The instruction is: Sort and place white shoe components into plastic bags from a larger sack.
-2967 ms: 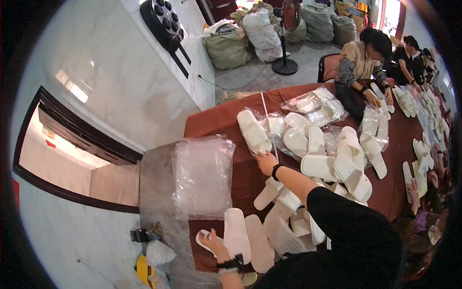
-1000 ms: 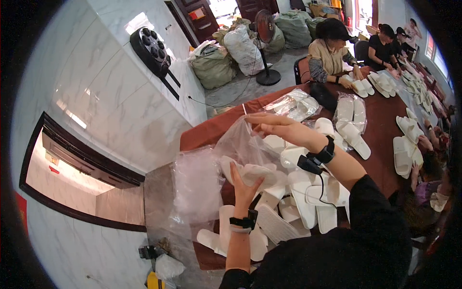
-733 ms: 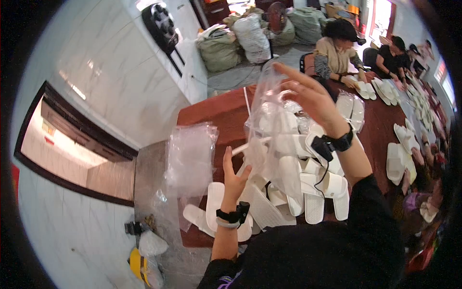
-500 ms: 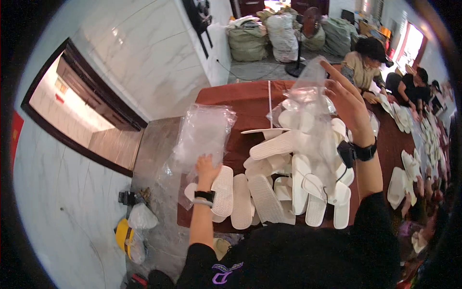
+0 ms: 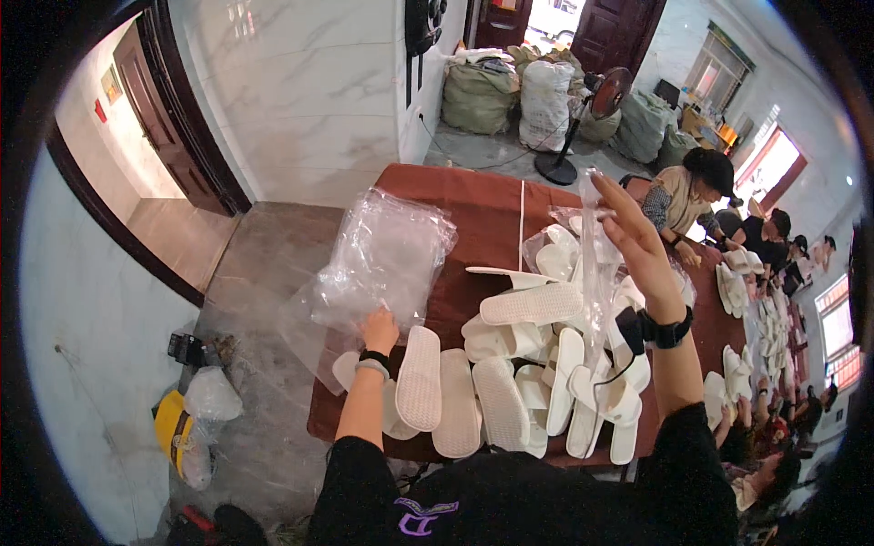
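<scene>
My right hand [image 5: 642,246] is raised over the right side of the table, its fingers fairly straight, with a narrow clear plastic bag [image 5: 595,291] hanging from it. At the near edge of a stack of clear plastic bags [image 5: 387,250], my left hand [image 5: 380,331] has its fingers drawn together on the film; exactly what they grip is hard to see. White slippers [image 5: 533,305] lie in a loose heap beneath the hanging bag. Several more, such as a sole-up slipper [image 5: 419,378], lie along the near edge beside my left hand.
A reddish-brown cloth [image 5: 473,205] covers the table. Beyond it stand a fan [image 5: 569,136] and stuffed sacks [image 5: 546,100]. At the right, a person [image 5: 692,200] leans over another table with slippers. Bags and a yellow item [image 5: 170,423] lie on the floor at left.
My right hand has come lower, and the bag hanging from it looks narrower. My left hand's fingers, spread on the stack before, are now drawn together at its edge. The view has shifted.
</scene>
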